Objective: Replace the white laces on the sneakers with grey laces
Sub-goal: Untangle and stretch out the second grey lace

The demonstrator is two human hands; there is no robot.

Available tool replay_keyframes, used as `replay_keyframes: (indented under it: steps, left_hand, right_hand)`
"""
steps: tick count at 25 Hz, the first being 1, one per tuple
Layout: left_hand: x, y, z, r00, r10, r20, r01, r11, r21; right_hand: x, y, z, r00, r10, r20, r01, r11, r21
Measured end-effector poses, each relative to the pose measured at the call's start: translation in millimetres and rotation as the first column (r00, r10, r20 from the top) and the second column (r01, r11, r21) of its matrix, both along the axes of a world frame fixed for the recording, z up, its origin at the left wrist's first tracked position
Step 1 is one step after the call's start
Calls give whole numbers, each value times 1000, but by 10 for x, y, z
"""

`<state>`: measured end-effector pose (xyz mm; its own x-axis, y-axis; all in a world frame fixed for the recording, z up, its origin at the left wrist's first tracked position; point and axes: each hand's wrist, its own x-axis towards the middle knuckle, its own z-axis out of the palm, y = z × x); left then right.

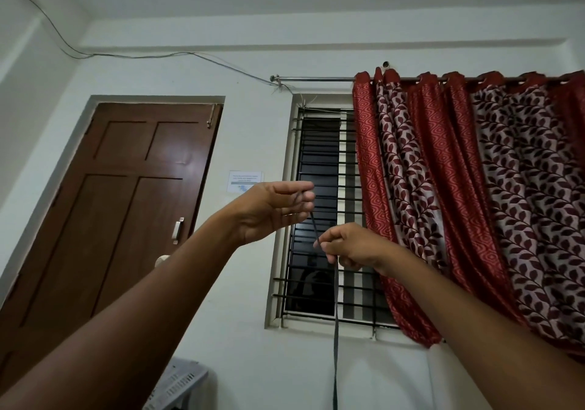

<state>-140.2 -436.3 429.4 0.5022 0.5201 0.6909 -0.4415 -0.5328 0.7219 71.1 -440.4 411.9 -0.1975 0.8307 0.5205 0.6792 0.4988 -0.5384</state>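
A grey lace [335, 330] hangs straight down in front of the window and runs out of the bottom of the view. My left hand [272, 210] is raised high and pinches the lace's upper end between fingertips and thumb. Lower and to the right, my right hand [351, 246] pinches the same lace, so a short taut stretch runs between the two hands. Both arms reach up and forward. No sneakers and no white laces are in view.
A brown wooden door [126, 207] stands at the left. A barred window [326, 219] is straight ahead, with a red patterned curtain [474, 203] to its right. A grey plastic basket [180, 384] sits low at the bottom.
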Motion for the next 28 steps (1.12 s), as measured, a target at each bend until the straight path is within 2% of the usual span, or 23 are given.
replay_keyframes:
  steps: [3,5,7,9,11,18,21,23,24,26,28]
  left_hand:
    - [68,40,-21,995,103,17,-103,994,25]
    - [98,66,-36,970,242,-3,-241,968,71]
    - [139,84,-67,909,414,-48,-403,903,150]
    - [199,102,-108,860,504,-84,-482,855,189]
    - [241,124,-155,858,506,-84,-492,858,146]
    - [365,238,-622,849,520,-91,-517,854,58]
    - [445,360,-1233,848,518,-108,-526,849,-60]
    - [533,421,-1872,885,448,-126,-465,860,-212]
    - [602,422,-2254,913,387,-131,-409,849,-335]
    - [749,368,-3028,954,283,-97,-283,751,-596]
    - [809,373,-3643,965,261,26,-139,595,-792]
  right_hand:
    - [-40,2,-68,1000,3,23,-2,1000,-30]
    - [-91,-18,-107,1000,-17,8,17,1000,14]
    - [-188,-51,-118,995,29,-96,-20,995,96]
    - [-320,-93,-92,957,176,-233,-147,980,134]
    - [-431,-146,-91,920,244,-305,-214,968,130]
    - [-513,-81,-620,897,182,-403,-167,983,72]
    - [-463,15,-1211,873,145,-466,-150,988,25]
    - [-461,57,-1889,811,130,-571,-178,984,-30]
    - [-478,55,-2289,748,114,-654,-205,976,-65]
    - [-486,64,-3025,606,33,-794,-260,953,-158]
    - [-404,93,-3570,605,-37,-796,-315,907,-281]
